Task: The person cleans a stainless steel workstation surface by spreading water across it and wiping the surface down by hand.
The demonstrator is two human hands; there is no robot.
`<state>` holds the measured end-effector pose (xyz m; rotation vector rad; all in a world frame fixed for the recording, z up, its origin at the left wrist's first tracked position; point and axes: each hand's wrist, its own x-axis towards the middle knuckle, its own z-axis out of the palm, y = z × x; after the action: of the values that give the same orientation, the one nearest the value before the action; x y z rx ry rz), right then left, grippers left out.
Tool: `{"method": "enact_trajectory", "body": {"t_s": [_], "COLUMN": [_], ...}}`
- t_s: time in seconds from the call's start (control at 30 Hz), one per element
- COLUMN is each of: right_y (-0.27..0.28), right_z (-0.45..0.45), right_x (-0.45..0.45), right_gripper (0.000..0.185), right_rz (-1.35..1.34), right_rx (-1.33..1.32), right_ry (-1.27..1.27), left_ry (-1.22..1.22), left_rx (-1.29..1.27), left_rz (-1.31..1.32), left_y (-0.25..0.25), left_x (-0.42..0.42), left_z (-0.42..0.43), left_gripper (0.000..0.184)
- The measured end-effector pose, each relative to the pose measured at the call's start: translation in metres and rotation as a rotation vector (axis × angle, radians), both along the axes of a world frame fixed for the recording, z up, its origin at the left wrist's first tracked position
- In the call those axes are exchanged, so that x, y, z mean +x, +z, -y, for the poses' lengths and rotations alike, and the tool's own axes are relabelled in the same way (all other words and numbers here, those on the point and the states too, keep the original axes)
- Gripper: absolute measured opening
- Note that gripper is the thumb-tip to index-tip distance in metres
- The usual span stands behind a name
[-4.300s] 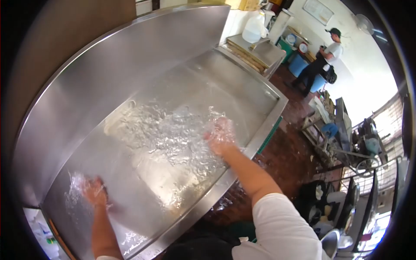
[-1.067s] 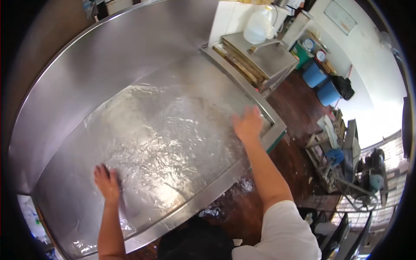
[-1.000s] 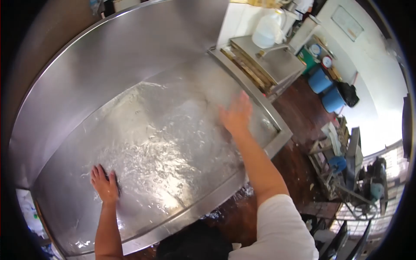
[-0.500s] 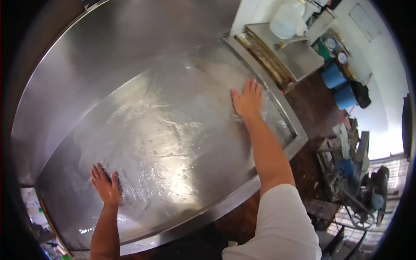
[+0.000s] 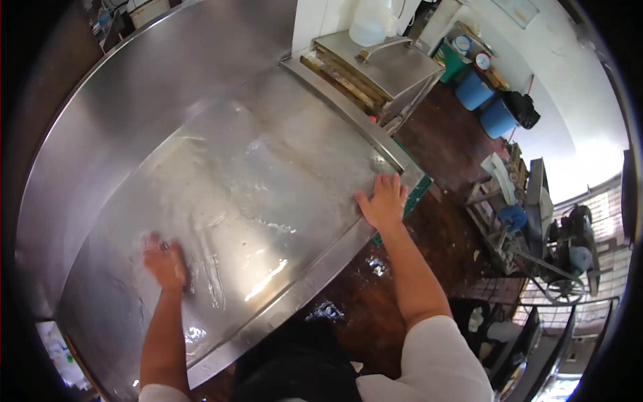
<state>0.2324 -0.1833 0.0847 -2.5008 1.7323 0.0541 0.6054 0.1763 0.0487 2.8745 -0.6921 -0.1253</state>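
A wet stainless steel tabletop (image 5: 201, 187) with raised edges lies under both my hands. Water pools and streaks across its middle and spills toward the near edge. My left hand (image 5: 165, 264) is over the wet metal on the left, blurred by motion, with its thumb apart from the fingers and nothing visible in it. Near the right corner, my right hand (image 5: 384, 204) rests on the steel by the front edge, fingers stretched and thumb spread, holding nothing.
Beyond the far right edge stands a steel-lidded box (image 5: 382, 63) with a white plastic jug (image 5: 368, 23) on it. Blue buckets (image 5: 499, 119) and a machine with a wheel (image 5: 562, 288) stand at right. Water lies on the brown floor (image 5: 325, 310).
My right hand has swept along the steel to the near right corner. My left hand has shifted slightly away from me. Water now lies on the floor, and the view has turned right.
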Motion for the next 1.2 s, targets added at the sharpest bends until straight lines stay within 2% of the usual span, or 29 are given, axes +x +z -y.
{"method": "enact_trajectory", "body": {"t_s": [0.07,0.1,0.13,0.17,0.27,0.37,0.4,0.43,0.47,0.5,0.53,0.57,0.6,0.67,0.73,0.83,0.87,0.9,0.93,0.97,1.0,1.03,1.07,1.1,1.13,1.17,1.2], "right_y": [0.004,0.003,-0.001,-0.003,-0.01,-0.017,-0.02,-0.027,-0.03,-0.033,-0.034,-0.035,-0.036,-0.036,-0.03,-0.035,-0.036,-0.037,-0.037,-0.037,-0.037,-0.037,-0.037,-0.036,-0.034,-0.034,-0.033], "right_z": [0.002,0.011,0.025,0.032,0.034,0.017,0.013,0.013,0.012,0.014,0.016,0.018,0.018,0.016,0.019,0.021,0.021,0.021,0.022,0.024,0.024,0.025,0.024,0.024,0.024,0.025,0.026], "right_x": [0.011,0.014,0.018,0.022,0.016,-0.004,-0.007,-0.009,-0.009,-0.007,-0.006,-0.005,-0.004,-0.005,0.0,-0.001,-0.002,-0.002,-0.002,-0.001,-0.002,-0.001,-0.001,-0.001,-0.001,-0.002,-0.003], "right_gripper": [0.083,0.082,0.08,0.079,0.073,0.061,0.058,0.053,0.053,0.052,0.051,0.051,0.051,0.051,0.051,0.05,0.05,0.05,0.05,0.05,0.05,0.051,0.05,0.049,0.049,0.048,0.048], "right_rz": [-0.042,-0.056,-0.071,-0.084,-0.019,0.24,0.303,0.371,0.368,0.366,0.366,0.371,0.375,0.368,0.359,0.363,0.358,0.355,0.353,0.339,0.327,0.314,0.307,0.299,0.293,0.245,0.2], "right_rx": [-0.011,-0.021,-0.031,-0.038,-0.045,-0.151,-0.187,-0.261,-0.276,-0.293,-0.314,-0.321,-0.326,-0.304,-0.268,-0.301,-0.302,-0.304,-0.306,-0.303,-0.3,-0.294,-0.29,-0.286,-0.285,-0.285,-0.289], "right_ry": [-0.032,-0.029,-0.019,-0.002,0.04,0.032,0.018,0.005,-0.001,-0.007,-0.016,-0.014,-0.014,-0.023,-0.041,-0.027,-0.027,-0.027,-0.027,-0.03,-0.031,-0.03,-0.033,-0.031,-0.029,-0.025,-0.012], "left_ry": [-0.194,-0.305,-0.434,-0.566,-0.75,-0.765,-0.658,-0.608,-0.415,-0.352,-0.025,0.078,0.272,0.715,0.516,0.184,0.01,-0.107,-0.147,-0.302,-0.349,-0.543,-0.576,-0.681,-0.702,-0.791,-0.848], "left_rx": [0.028,-0.123,-0.011,0.179,-0.05,-0.746,-0.802,-0.779,-0.716,-0.614,-0.76,-0.531,-0.119,0.08,0.107,0.1,-0.064,0.027,-0.015,-0.068,0.092,-0.058,-0.022,-0.005,0.0,-0.127,-0.068], "left_rz": [0.078,0.085,0.205,0.05,-0.011,-0.513,-0.451,-0.234,-0.134,0.069,-0.057,0.123,0.243,0.415,0.209,-0.141,0.23,0.304,0.099,0.059,0.014,0.13,0.039,0.103,-0.019,-0.049,-0.099], "left_y": [-0.03,-0.026,-0.022,-0.017,0.008,-0.007,-0.005,-0.012,-0.021,-0.037,-0.048,-0.048,-0.009,-0.033,-0.018,0.024,-0.037,-0.049,-0.012,-0.015,-0.03,-0.051,-0.029,-0.032,-0.026,-0.031,-0.011], "left_x": [-0.025,-0.048,-0.083,-0.105,-0.177,-0.175,-0.154,-0.12,-0.085,-0.037,0.0,0.032,0.031,0.033,0.029,0.013,0.022,0.016,-0.013,-0.027,-0.037,-0.057,-0.089,-0.116,-0.145,-0.167,-0.194], "left_z": [0.065,0.101,0.128,0.152,0.181,0.146,0.119,0.085,0.039,-0.018,-0.073,-0.137,-0.17,-0.226,-0.194,-0.093,-0.091,-0.06,-0.014,0.014,0.04,0.061,0.093,0.118,0.142,0.163,0.18], "left_gripper": [0.069,0.067,0.067,0.065,0.056,0.052,0.048,0.053,0.053,0.053,0.055,0.061,0.064,0.064,0.063,0.065,0.066,0.069,0.073,0.075,0.075,0.079,0.081,0.085,0.088,0.089,0.086]}}
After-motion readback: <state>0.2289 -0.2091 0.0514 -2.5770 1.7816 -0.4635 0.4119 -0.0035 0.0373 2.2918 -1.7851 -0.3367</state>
